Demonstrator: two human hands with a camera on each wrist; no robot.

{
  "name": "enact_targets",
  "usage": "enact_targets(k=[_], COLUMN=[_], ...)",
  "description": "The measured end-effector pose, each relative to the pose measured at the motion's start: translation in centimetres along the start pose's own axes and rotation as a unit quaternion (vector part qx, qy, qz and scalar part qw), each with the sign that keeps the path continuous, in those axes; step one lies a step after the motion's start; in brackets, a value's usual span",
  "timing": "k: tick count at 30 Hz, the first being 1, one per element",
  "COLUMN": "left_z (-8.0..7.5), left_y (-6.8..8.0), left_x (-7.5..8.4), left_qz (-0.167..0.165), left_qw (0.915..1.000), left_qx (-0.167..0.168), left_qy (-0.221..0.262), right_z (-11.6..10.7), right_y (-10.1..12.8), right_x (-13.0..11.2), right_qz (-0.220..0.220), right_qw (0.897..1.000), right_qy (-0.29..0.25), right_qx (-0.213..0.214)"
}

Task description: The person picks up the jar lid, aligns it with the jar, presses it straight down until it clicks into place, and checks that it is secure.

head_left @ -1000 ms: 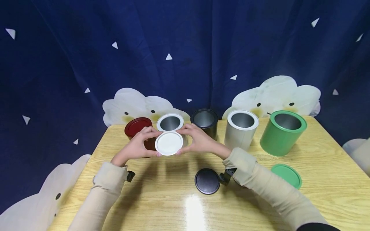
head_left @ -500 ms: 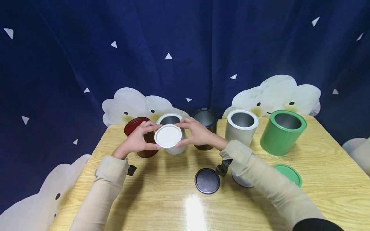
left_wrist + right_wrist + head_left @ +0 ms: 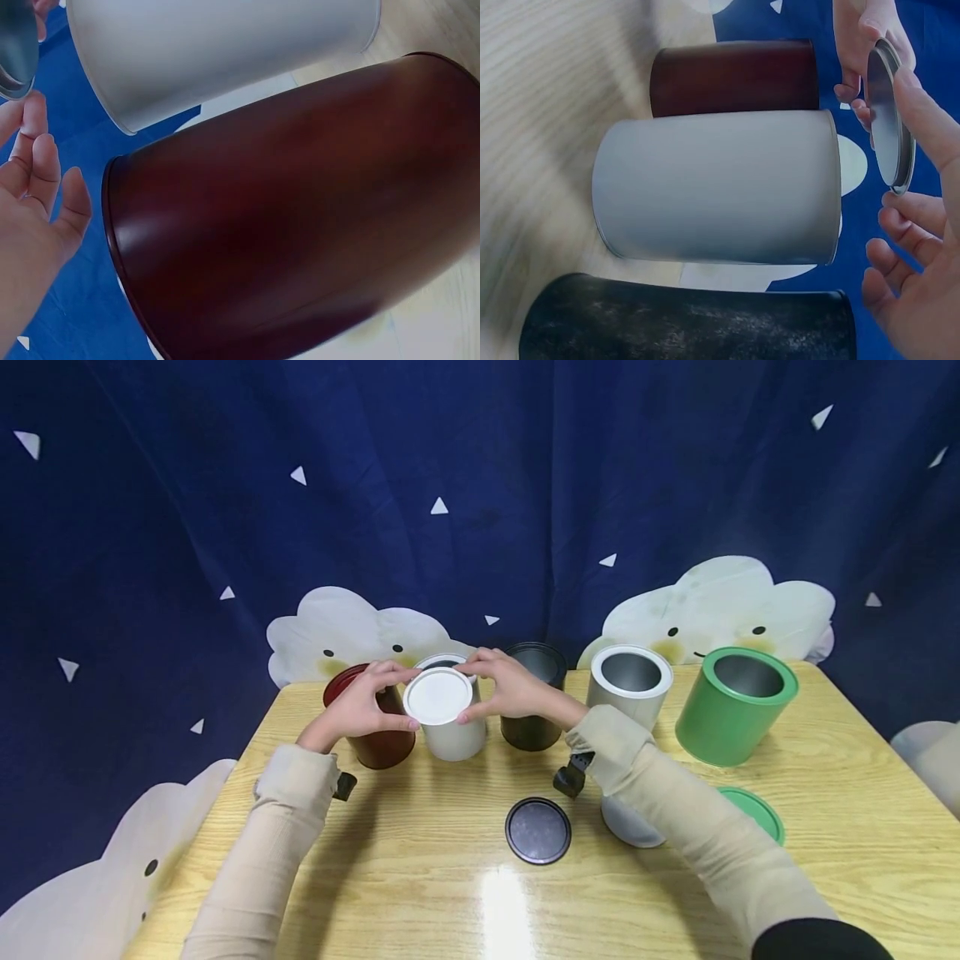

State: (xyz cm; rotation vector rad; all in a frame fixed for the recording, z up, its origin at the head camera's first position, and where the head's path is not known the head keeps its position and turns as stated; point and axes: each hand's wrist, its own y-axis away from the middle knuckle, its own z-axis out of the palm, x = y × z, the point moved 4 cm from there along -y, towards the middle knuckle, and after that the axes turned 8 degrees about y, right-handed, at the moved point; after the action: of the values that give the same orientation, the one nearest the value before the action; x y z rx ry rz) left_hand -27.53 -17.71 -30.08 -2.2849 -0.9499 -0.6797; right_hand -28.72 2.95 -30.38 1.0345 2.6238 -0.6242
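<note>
On my yellow surface (image 3: 420,877), I am holding the white lid (image 3: 438,696) with my left hand (image 3: 360,710) and right hand (image 3: 513,693) just above the white can (image 3: 453,739), and I think lining it up straight comes next.

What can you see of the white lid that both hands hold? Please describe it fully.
The white lid is a round, flat disc with a raised rim, white on top and grey metal underneath. The left hand and the right hand pinch its edges. It hangs tilted above the open white can, not yet seated on it.
</note>
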Motion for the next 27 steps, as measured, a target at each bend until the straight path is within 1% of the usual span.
enact_targets(k=[4,11,18,22,27], left_z=[-0.3,-0.6,-0.7,-0.9,-1.0], left_y=[-0.5,-1.3,-1.9,-2.3,-2.9], left_x=[0.0,-0.7,-1.9,-2.1,-2.4], left_qz=[-0.007,-0.042,-0.055,-0.058,-0.067], left_qw=[1.0000,0.9990,0.9983,0.9979,0.9972], left_qx=[-0.003,-0.017,-0.021,-0.025,-0.026], left_qy=[0.002,0.003,0.007,0.013,0.017], right_z=[-0.2,-0.3,-0.1,-0.1,-0.2], right_y=[-0.4,-1.5,-2.3,-2.6,-3.1], right_x=[0.3,0.9,1.5,1.9,2.5], right_qz=[-0.001,0.009,0.021,0.027,0.029], right_qw=[1.000,1.000,1.000,0.999,0.999], right_qy=[0.000,-0.006,-0.014,-0.011,-0.008], right_qx=[0.002,-0.004,-0.016,-0.022,-0.018])
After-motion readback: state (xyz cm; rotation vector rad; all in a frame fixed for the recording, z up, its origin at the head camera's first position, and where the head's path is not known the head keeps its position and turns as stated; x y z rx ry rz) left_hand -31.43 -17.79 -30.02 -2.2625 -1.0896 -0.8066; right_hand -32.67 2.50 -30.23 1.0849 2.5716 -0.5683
